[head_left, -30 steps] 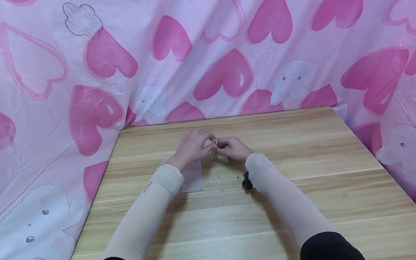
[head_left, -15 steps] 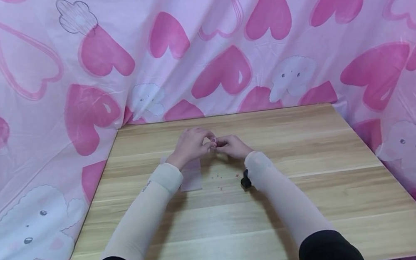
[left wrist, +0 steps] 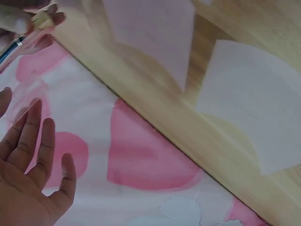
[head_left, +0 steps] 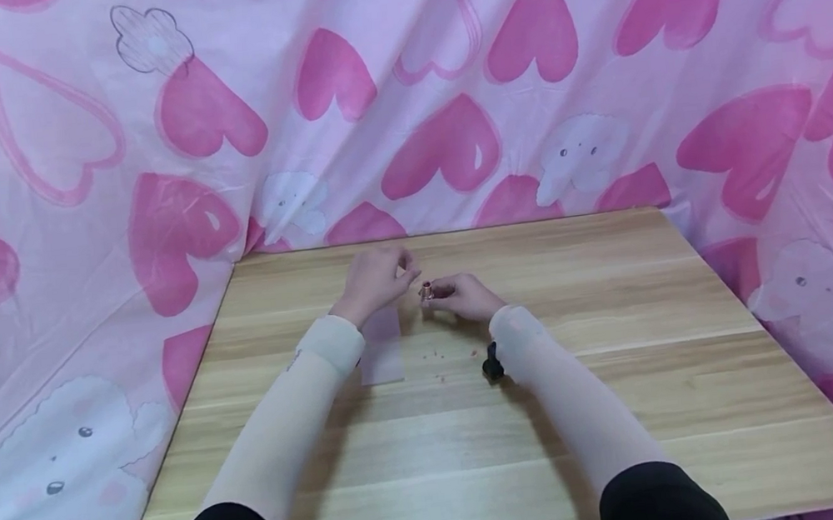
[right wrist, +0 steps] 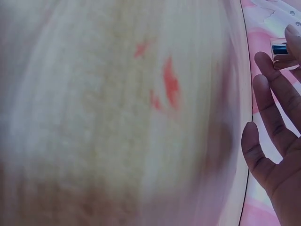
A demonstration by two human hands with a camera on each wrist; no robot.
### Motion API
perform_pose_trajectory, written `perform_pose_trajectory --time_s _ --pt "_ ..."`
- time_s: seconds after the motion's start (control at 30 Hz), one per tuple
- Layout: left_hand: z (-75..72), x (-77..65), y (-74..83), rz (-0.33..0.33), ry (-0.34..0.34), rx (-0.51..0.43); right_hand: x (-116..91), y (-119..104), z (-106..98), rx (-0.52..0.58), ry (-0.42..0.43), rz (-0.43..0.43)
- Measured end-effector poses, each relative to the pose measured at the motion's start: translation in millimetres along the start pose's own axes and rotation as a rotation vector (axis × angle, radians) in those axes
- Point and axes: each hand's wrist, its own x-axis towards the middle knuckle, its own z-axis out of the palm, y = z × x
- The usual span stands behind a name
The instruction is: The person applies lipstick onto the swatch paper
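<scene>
Right hand (head_left: 468, 298) pinches a small shiny copper-coloured cylinder (head_left: 426, 291) between thumb and fingertips; the head view has it roughly upright near the far middle of the worktop (head_left: 626, 407), can't tell whether its base touches the surface. Right wrist view picks up a dark band on it, at the right edge of that view, with the lower fingers apart. Left hand (head_left: 376, 283) is just beside the cylinder and apart from it; fingers loosely bent and spread, nothing visible in its grasp, though the left wrist view cuts off part of the hand. Pale sheet (head_left: 382, 355) lies flat on the worktop, partly under the left hand and wrist. Small red bits (right wrist: 171, 87) lie scattered to the right of the sheet, between the forearms. Black block (head_left: 493, 366) sits at the right cuff (head_left: 521, 342). Pink curtain (head_left: 346, 158) with heart prints behind the worktop.
</scene>
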Motion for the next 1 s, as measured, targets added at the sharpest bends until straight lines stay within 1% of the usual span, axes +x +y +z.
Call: perform_pose_trajectory --time_s 0.07,0.17,0.33,0.5,0.6,0.73,0.9,1.0 --pt "5.7 1.0 -3.3 -0.023 -0.044 0.027 -0.6 0.8 0.2 -0.009 -0.005 0.011" --pt "12.4 3.0 -5.8 -0.054 -0.090 0.044 -0.8 1.0 -0.9 -0.019 0.008 0.016" --pt "16.1 7.6 -5.0 -0.094 -0.127 0.047 0.0 1.6 -3.9 -0.034 0.036 0.007" --pt "21.7 12.7 -5.3 -0.127 -0.172 0.068 -1.2 2.9 -6.6 -0.032 0.055 0.024" --pt "25.9 15.3 -5.6 -0.133 -0.197 0.061 -2.3 2.5 -7.8 -0.028 0.056 0.032" --pt "29.8 19.5 -5.4 -0.123 -0.226 0.050 -4.7 -0.8 -9.2 -0.026 0.048 0.033" --pt "30.7 24.3 -5.3 -0.134 -0.264 0.038 -7.0 -5.7 -10.2 -0.019 0.042 0.045" --pt "30.6 25.6 -4.7 -0.144 -0.282 0.018 -7.2 -6.3 -10.1 -0.010 0.046 0.036"
